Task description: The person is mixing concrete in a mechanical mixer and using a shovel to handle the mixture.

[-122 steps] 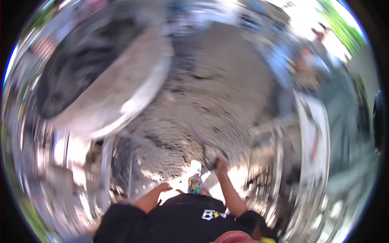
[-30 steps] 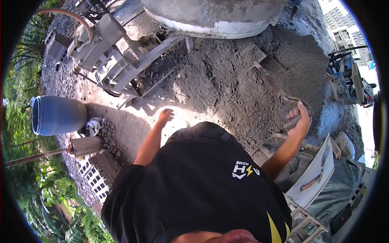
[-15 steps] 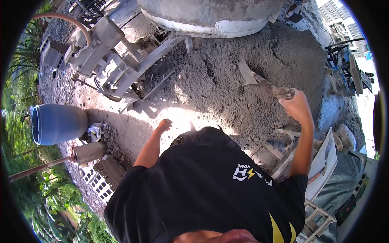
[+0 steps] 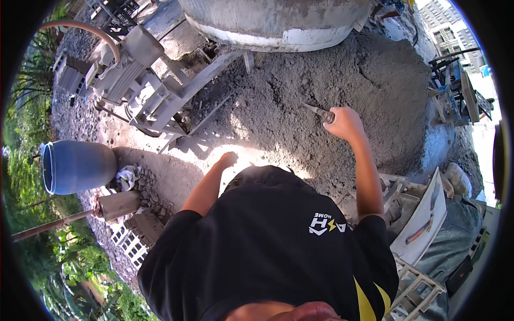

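Note:
My right hand [image 4: 345, 124] is closed around the handle of a flat-bladed, shovel-like tool [image 4: 323, 114], held out over a wide heap of grey, damp-looking mortar or sand mix [image 4: 300, 80]. The tool appears foreshortened, its thin blade almost edge-on, so I cannot tell whether it is a short shovel or a trowel. The gap between blade and heap is unclear. My left hand [image 4: 229, 159] is curled above sunlit ground, left of the heap. Its fingers are mostly hidden, and nothing shows in it.
A large round grey tank [image 4: 267, 27] stands beyond the heap. A grey-coated machine on a frame [image 4: 160, 101] is left of it. Further left lies a blue barrel [image 4: 83, 166]. At right are a pale board [image 4: 423, 224], a dark tarp [image 4: 455, 230] and a person's legs [image 4: 391, 13].
My right hand has moved left with the tool, whose blade has turned from face-on to nearly edge-on. My left hand has shifted slightly right. A person's legs have appeared at the upper right.

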`<action>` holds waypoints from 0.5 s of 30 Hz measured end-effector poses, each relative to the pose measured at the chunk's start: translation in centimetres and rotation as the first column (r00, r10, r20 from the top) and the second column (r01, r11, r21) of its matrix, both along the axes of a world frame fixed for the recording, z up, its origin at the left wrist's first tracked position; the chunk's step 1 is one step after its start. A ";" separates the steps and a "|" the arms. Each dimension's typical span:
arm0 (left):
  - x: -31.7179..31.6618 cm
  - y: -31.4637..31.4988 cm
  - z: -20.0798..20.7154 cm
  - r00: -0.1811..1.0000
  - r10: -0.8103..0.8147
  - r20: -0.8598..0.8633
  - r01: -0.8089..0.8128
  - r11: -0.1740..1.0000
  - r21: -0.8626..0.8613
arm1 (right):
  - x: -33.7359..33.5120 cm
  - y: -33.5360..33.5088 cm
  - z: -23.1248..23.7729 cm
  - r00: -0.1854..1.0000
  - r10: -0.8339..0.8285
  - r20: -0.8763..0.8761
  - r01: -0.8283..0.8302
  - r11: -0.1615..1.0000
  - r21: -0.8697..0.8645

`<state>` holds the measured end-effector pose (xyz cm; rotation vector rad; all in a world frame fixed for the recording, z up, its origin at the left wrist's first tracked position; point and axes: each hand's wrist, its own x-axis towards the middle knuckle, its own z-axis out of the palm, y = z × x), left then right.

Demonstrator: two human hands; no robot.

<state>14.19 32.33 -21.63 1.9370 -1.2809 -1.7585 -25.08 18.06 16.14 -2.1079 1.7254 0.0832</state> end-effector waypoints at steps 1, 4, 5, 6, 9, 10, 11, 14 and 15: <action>0.1 -1.1 0.9 0.997 -0.062 0.036 0.061 0.998 0.015 | -0.3 0.4 0.2 1.000 0.006 -0.017 -0.005 1.000 0.010; -1.0 -3.0 1.7 1.000 -0.005 0.012 0.005 1.000 -0.011 | -0.3 1.5 -0.2 0.986 -0.046 -0.163 0.048 0.999 0.011; -1.1 -3.2 2.2 1.000 -0.031 -0.002 0.031 1.000 0.004 | -1.1 2.4 -1.6 0.987 -0.058 -0.153 0.041 0.993 -0.113; -1.0 -3.0 2.1 1.000 -0.026 -0.004 0.026 1.000 0.002 | -1.4 3.6 -1.6 0.987 -0.053 -0.155 0.035 0.993 -0.115; 0.9 -1.7 0.4 0.980 -0.112 0.163 0.093 0.988 0.121 | -0.8 7.1 -0.3 0.997 -0.048 0.068 0.072 0.902 -0.426; 1.5 -0.8 -0.5 0.981 -0.070 0.180 0.038 0.984 0.176 | -0.6 8.0 0.5 0.988 -0.025 0.151 0.095 0.871 -0.481; 1.7 -0.3 -1.3 0.972 -0.041 0.233 -0.023 0.964 0.264 | -0.5 8.7 1.3 0.973 0.009 0.230 0.119 0.835 -0.537; -1.0 1.0 -0.4 0.962 0.050 0.268 -0.093 0.984 0.152 | -1.9 10.9 0.4 0.937 0.003 0.350 0.211 0.793 -0.572; -1.9 1.3 -0.1 0.968 0.053 0.246 -0.090 0.986 0.142 | -2.2 11.4 0.4 0.937 0.023 0.349 0.198 0.787 -0.585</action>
